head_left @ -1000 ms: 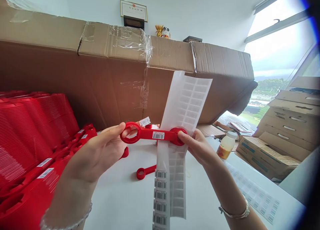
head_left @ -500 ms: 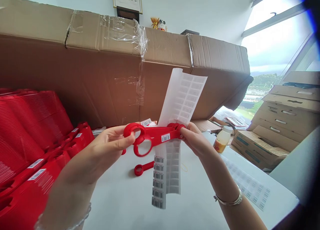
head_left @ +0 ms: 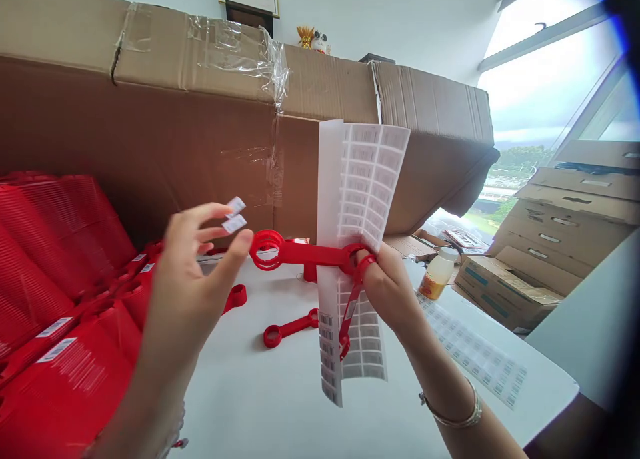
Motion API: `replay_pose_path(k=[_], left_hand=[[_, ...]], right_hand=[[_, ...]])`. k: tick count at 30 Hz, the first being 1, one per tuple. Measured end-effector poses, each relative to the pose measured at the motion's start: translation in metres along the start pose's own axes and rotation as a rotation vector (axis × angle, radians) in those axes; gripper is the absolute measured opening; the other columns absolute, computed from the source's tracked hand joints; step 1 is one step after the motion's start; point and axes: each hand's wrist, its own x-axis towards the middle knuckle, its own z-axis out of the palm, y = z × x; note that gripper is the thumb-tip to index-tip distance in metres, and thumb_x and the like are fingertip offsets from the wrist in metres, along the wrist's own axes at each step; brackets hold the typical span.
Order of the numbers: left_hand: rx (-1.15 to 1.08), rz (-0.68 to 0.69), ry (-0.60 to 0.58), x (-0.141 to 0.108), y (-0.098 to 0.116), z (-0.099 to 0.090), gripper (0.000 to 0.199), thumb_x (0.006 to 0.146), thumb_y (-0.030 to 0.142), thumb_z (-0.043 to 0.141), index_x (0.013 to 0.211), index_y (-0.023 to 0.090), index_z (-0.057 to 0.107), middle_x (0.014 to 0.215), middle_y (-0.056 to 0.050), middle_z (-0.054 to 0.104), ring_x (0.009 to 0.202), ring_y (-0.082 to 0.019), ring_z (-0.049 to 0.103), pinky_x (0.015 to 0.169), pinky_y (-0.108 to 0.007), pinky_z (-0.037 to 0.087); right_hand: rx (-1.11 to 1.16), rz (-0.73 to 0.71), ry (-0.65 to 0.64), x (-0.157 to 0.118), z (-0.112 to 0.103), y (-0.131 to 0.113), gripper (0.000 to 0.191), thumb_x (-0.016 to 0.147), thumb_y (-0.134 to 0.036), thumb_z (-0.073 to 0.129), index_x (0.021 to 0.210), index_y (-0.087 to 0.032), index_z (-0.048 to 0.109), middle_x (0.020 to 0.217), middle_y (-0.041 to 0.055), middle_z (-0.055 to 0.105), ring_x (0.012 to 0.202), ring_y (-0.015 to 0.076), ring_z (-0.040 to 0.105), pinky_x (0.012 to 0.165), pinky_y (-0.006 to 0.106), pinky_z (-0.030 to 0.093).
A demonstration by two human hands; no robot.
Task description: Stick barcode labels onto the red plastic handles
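Note:
My left hand [head_left: 193, 272] is raised with thumb and fingers apart. Two small white barcode stickers [head_left: 235, 223] cling to its index and middle fingertips. My right hand [head_left: 393, 279] grips several red plastic ring-ended pieces [head_left: 313, 254] together with a curled sheet of barcode labels [head_left: 367, 172]. One red piece reaches left toward my left thumb; another [head_left: 349, 319] hangs down from the right fingers and carries a label. The sheet stands upright behind the pieces, its lower part curling below them. Just where the right fingers press on the sheet is hidden.
Red ring-ended pieces [head_left: 290, 328] lie on the white table [head_left: 270, 406]. Stacked red parts [head_left: 55, 246] with barcode labels fill the left side. A large cardboard box [head_left: 190, 152] stands behind. To the right are a bottle [head_left: 439, 274], another label sheet [head_left: 480, 352] and cartons [head_left: 505, 289].
My left hand has let go of the red pieces and moved left and up, stickers now on its fingertips. One piece has swung down from my right hand.

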Motion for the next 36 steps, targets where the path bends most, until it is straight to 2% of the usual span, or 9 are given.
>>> replay_pose_path(k=[2, 4, 5, 9, 12, 17, 22, 26, 36], left_hand=[[-0.006, 0.065, 0.182, -0.007, 0.006, -0.002, 0.028, 0.094, 0.036, 0.057, 0.122, 0.037, 0.058, 0.135, 0.007, 0.062, 0.123, -0.022, 0.062, 0.098, -0.043, 0.051], [-0.019, 0.084, 0.248, -0.012, 0.008, -0.008, 0.024, 0.092, 0.035, 0.058, 0.116, 0.039, 0.06, 0.118, 0.009, 0.065, 0.105, -0.019, 0.067, 0.085, -0.04, 0.054], [-0.016, 0.056, 0.204, -0.014, 0.009, -0.011, 0.021, 0.091, 0.037, 0.06, 0.112, 0.039, 0.061, 0.108, 0.009, 0.066, 0.094, -0.018, 0.069, 0.075, -0.037, 0.055], [0.0, -0.137, -0.186, -0.019, 0.009, -0.018, 0.021, 0.084, 0.051, 0.071, 0.097, 0.034, 0.068, 0.065, 0.006, 0.064, 0.055, -0.014, 0.062, 0.045, -0.024, 0.05], [-0.016, -0.217, -0.277, -0.023, 0.013, -0.012, 0.018, 0.084, 0.049, 0.073, 0.09, 0.032, 0.071, 0.046, 0.008, 0.051, 0.039, -0.01, 0.047, 0.036, -0.019, 0.041], [0.048, -0.27, -0.318, -0.026, 0.017, -0.004, 0.018, 0.083, 0.049, 0.073, 0.088, 0.031, 0.073, 0.042, 0.008, 0.048, 0.036, -0.009, 0.04, 0.034, -0.017, 0.032], [0.039, -0.218, -0.353, -0.023, 0.011, -0.004, 0.017, 0.083, 0.047, 0.074, 0.086, 0.03, 0.073, 0.039, 0.009, 0.048, 0.033, -0.01, 0.044, 0.033, -0.017, 0.036], [0.042, -0.205, -0.326, -0.024, 0.011, -0.001, 0.013, 0.085, 0.042, 0.072, 0.087, 0.03, 0.073, 0.041, 0.008, 0.051, 0.035, -0.009, 0.045, 0.035, -0.016, 0.038], [-0.001, -0.194, -0.322, -0.026, 0.012, 0.001, 0.011, 0.084, 0.039, 0.072, 0.087, 0.028, 0.072, 0.045, 0.007, 0.052, 0.036, -0.01, 0.045, 0.035, -0.019, 0.037]], right_hand=[[-0.044, -0.034, 0.013, -0.002, 0.001, -0.001, 0.021, 0.086, -0.01, 0.038, 0.07, -0.023, 0.042, 0.066, -0.0041, 0.05, 0.059, 0.0116, 0.042, 0.05, 0.025, 0.03], [-0.087, -0.061, 0.014, -0.005, 0.003, -0.003, 0.021, 0.086, -0.009, 0.039, 0.07, -0.023, 0.042, 0.066, -0.0042, 0.049, 0.058, 0.0115, 0.042, 0.05, 0.025, 0.029], [-0.108, -0.076, 0.016, -0.007, 0.003, -0.004, 0.022, 0.087, -0.009, 0.039, 0.07, -0.023, 0.041, 0.065, -0.0045, 0.048, 0.057, 0.0114, 0.042, 0.049, 0.025, 0.029], [-0.168, -0.115, 0.016, -0.014, 0.007, -0.009, 0.023, 0.085, -0.006, 0.04, 0.07, -0.024, 0.037, 0.062, -0.0055, 0.045, 0.053, 0.0109, 0.039, 0.049, 0.024, 0.027], [-0.192, -0.136, -0.002, -0.018, 0.009, -0.012, 0.024, 0.087, -0.007, 0.039, 0.071, -0.024, 0.036, 0.063, -0.005, 0.045, 0.054, 0.0111, 0.04, 0.049, 0.024, 0.028], [-0.2, -0.147, -0.03, -0.022, 0.009, -0.016, 0.024, 0.089, -0.008, 0.039, 0.071, -0.024, 0.037, 0.065, -0.0045, 0.047, 0.056, 0.0115, 0.042, 0.05, 0.024, 0.03], [-0.189, -0.124, -0.041, -0.023, 0.007, -0.017, 0.024, 0.089, -0.009, 0.04, 0.071, -0.023, 0.038, 0.065, -0.0042, 0.048, 0.056, 0.0116, 0.043, 0.049, 0.025, 0.029], [-0.178, -0.124, -0.036, -0.023, 0.008, -0.017, 0.024, 0.091, -0.009, 0.04, 0.071, -0.023, 0.038, 0.066, -0.0041, 0.05, 0.056, 0.0114, 0.043, 0.049, 0.024, 0.03], [-0.154, -0.136, -0.032, -0.024, 0.009, -0.018, 0.023, 0.091, -0.009, 0.039, 0.073, -0.023, 0.042, 0.066, -0.0038, 0.051, 0.056, 0.0116, 0.045, 0.048, 0.025, 0.03]])
